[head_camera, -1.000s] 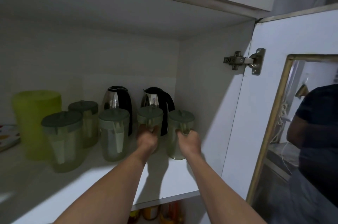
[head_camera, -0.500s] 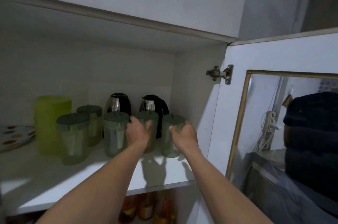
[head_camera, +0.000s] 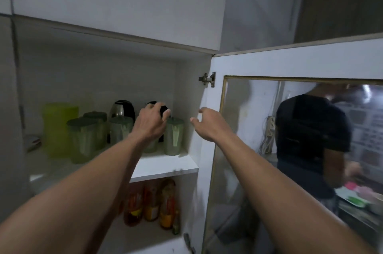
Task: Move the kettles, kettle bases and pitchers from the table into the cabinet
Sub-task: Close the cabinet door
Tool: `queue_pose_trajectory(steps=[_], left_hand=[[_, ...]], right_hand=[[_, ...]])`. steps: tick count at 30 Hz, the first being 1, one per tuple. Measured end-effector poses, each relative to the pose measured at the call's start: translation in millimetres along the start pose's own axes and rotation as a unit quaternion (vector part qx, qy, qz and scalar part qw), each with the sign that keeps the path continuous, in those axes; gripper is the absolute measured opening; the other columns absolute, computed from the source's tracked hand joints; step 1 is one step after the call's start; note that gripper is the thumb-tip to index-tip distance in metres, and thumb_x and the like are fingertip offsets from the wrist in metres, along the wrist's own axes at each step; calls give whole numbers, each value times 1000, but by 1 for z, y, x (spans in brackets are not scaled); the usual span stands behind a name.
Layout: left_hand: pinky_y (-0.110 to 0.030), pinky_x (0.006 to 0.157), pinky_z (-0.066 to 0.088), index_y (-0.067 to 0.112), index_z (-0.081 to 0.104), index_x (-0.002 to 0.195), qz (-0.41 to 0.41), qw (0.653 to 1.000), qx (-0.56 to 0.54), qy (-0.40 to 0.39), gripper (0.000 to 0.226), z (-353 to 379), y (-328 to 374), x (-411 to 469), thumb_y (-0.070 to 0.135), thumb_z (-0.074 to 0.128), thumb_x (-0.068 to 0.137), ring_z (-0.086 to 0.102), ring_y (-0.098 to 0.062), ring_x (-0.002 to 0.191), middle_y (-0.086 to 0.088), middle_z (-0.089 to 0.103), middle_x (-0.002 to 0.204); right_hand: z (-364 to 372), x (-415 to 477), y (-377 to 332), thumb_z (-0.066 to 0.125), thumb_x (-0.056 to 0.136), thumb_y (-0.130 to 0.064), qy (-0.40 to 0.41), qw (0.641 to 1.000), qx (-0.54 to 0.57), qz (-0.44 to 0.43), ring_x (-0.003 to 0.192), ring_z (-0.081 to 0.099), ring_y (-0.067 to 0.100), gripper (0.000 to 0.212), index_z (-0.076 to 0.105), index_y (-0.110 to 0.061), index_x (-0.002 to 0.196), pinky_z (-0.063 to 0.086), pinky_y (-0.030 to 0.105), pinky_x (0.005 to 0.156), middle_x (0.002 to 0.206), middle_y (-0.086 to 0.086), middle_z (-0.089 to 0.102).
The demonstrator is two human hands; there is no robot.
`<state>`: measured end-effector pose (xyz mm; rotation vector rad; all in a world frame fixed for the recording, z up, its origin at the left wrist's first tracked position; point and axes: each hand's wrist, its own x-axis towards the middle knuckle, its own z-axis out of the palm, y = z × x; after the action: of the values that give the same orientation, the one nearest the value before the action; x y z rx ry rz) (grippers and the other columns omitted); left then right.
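Several green-lidded pitchers stand on the white cabinet shelf (head_camera: 165, 167): the rightmost pitcher (head_camera: 174, 138), a middle pitcher (head_camera: 121, 130) and a front-left pitcher (head_camera: 83, 139). One more is mostly hidden behind my left hand (head_camera: 152, 124). A steel and black kettle (head_camera: 122, 108) stands at the back. The second kettle (head_camera: 165, 109) shows only between my fingers. My left hand hovers in front of the pitchers with fingers loosely curled, holding nothing. My right hand (head_camera: 209, 125) is open in the air, to the right of the rightmost pitcher, by the cabinet's side wall.
A tall yellow-green container (head_camera: 60, 127) and a patterned plate (head_camera: 33, 141) sit at the shelf's left. Bottles (head_camera: 151, 202) stand on the shelf below. The glass-paned cabinet door (head_camera: 290, 63) hangs open on the right, and a person in a dark shirt (head_camera: 310, 139) stands behind it.
Both hands have let go of the two rightmost pitchers and drawn back from the shelf. The view has pulled away, showing the lower shelf and more of the door.
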<state>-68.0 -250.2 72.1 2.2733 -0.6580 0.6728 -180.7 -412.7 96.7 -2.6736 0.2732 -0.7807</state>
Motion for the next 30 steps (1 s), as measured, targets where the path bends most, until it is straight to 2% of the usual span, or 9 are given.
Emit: queue_pose_trajectory(steps=[5,8,10,14,19,21,24,26,30], left_hand=[[-49,103,41,20,44,141,43,998,-44,-2,48,-22,67,-9,45,38,100,48,-37,124,-17,50,135],[-48,105,39,19,44,140,91,992,-91,-15,45,-29,113,-20,40,38,102,46,-35,127,-16,48,139],[-47,106,38,20,45,140,118,986,-113,-22,43,-32,136,-27,40,38,102,45,-33,129,-13,47,141],[-43,106,34,18,47,137,171,971,-163,-45,41,-37,187,-45,37,42,102,44,-32,130,-16,48,140],[-47,106,37,21,41,142,231,951,-196,-64,43,-48,261,-70,38,40,103,49,-35,126,-15,43,144],[-47,105,39,20,40,142,262,938,-217,-68,44,-50,293,-77,38,39,103,51,-35,124,-15,42,145],[-48,106,39,21,37,145,308,926,-209,-65,47,-49,333,-82,41,36,102,48,-35,128,-14,37,150],[-48,107,37,20,36,147,322,921,-211,-60,49,-48,355,-82,40,34,103,42,-35,133,-14,35,152],[-49,109,36,17,37,148,356,909,-215,-34,49,-40,395,-80,38,32,104,37,-34,137,-13,37,152]], right_hand=[[-79,-40,-6,48,101,-29,58,996,-62,-4,129,54,34,46,53,-4,139,47,41,101,141,16,58],[-129,-70,-5,47,100,-21,99,990,-99,13,123,57,35,39,59,-2,131,47,39,98,135,18,61],[-156,-89,-6,47,99,-22,124,983,-132,20,125,56,33,40,57,-5,134,46,38,98,138,15,60],[-212,-138,-9,49,97,-23,170,960,-216,48,125,55,32,42,56,-8,135,45,39,98,137,12,60],[-276,-191,-8,49,96,-25,218,916,-325,84,124,53,34,38,59,-6,127,47,46,101,132,15,61],[-299,-205,-2,49,97,-27,226,892,-379,101,127,49,34,37,58,-4,125,41,48,105,130,17,60],[-328,-218,13,46,99,-36,227,871,-413,140,146,29,33,49,48,-8,139,25,57,119,150,14,46],[-341,-221,24,43,100,-41,224,864,-423,159,152,18,34,56,39,-11,148,19,60,120,159,13,34],[-363,-224,49,35,103,-45,213,856,-429,194,155,7,35,62,28,-11,154,12,63,121,166,14,18]])
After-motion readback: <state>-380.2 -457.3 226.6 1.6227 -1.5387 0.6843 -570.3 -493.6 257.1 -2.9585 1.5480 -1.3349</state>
